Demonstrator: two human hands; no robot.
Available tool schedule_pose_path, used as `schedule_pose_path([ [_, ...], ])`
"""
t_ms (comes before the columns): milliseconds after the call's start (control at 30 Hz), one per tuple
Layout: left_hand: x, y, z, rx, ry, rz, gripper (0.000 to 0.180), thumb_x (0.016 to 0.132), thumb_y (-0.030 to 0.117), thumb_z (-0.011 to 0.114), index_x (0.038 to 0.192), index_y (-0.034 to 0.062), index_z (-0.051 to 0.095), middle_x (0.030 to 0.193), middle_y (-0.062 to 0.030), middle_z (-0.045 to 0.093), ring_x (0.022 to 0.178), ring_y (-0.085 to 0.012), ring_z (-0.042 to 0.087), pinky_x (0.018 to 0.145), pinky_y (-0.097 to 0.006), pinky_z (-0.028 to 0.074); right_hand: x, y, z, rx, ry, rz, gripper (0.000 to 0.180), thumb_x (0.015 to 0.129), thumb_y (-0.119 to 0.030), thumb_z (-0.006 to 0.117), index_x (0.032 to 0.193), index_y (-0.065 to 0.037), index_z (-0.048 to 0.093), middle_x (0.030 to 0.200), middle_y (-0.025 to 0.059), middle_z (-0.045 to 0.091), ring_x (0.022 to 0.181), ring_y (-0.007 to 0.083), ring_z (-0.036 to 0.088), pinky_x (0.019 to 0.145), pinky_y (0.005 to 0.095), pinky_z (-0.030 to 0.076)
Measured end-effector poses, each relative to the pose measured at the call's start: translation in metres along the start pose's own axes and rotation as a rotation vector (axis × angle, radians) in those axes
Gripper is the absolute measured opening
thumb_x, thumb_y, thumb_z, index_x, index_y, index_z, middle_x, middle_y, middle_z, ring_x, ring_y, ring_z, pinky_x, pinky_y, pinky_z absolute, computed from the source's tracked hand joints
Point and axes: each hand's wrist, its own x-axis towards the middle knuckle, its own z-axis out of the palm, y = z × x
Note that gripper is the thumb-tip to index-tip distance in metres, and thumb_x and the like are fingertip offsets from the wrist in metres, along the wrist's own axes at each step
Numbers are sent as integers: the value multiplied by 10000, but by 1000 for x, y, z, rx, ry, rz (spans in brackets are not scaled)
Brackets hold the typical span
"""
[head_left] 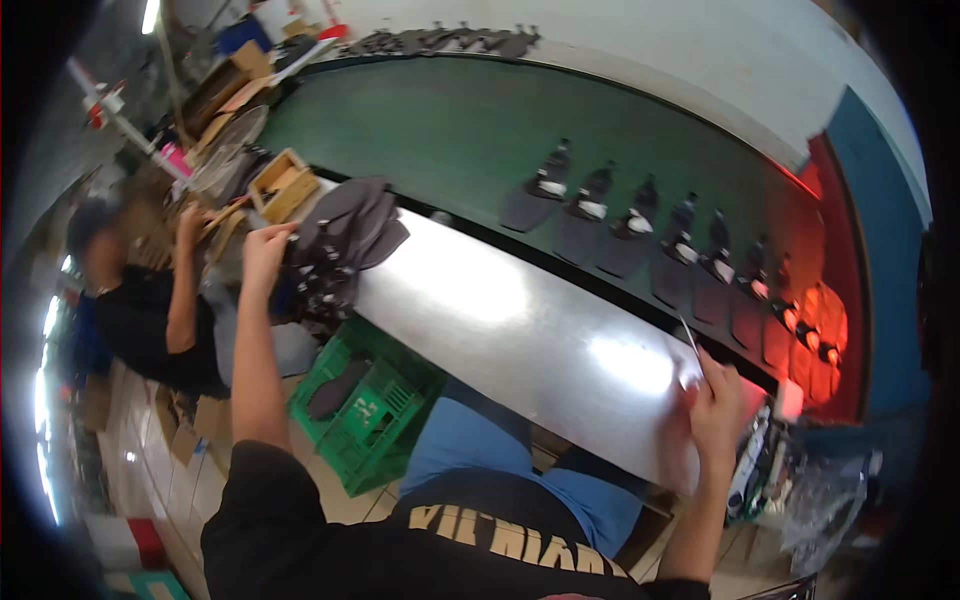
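My left hand (pixel 266 256) is at the left edge of a pile of dark grey sandal pieces (pixel 352 225) at the left end of the metal table. Its fingers are closed, and what they hold, if anything, is too small to make out. Near the right end of the table, my right hand (pixel 716 408) grips a thin, pale stick-like tool (pixel 689 336), its tip pointing up toward the belt. Just beyond that tip, several dark sandal pieces with straps and white patches, one of them a sandal piece (pixel 626 240), lie in a slanting row on the green belt.
The green conveyor belt (pixel 430 110) runs into a red-lit tunnel (pixel 820 330) at right. More dark pieces (pixel 440 40) line its far edge. A wooden box (pixel 283 186) stands beside the pile. A green crate (pixel 370 410) is below the metal table (pixel 470 300). Another person (pixel 150 320) sits at left.
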Motion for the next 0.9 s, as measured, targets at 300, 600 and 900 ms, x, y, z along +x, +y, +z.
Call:
schedule_pose_path([
  [300,-34,35,-14,187,249,185,249,825,172,624,1021,54,721,1035,-122,698,880,-196,688,797,-300,514,84,-12,26,-326,-155,-8,298,869,-83,509,1105,-127,686,848,143,598,786,341,628,704,449,491],
  [600,-55,140,60,-139,-25,450,193,837,72,639,996,-13,708,1054,-129,680,865,-160,660,742,-247,513,91,-15,29,-259,-51,46,290,862,-80,511,1079,-128,698,899,148,630,811,355,636,745,446,504],
  [900,-15,165,234,-140,-356,344,498,801,330,692,1230,87,622,1125,-121,669,973,-240,652,848,-336,497,94,-9,2,63,-42,64,246,869,-88,546,1071,-78,686,814,153,618,794,335,613,718,411,471],
])
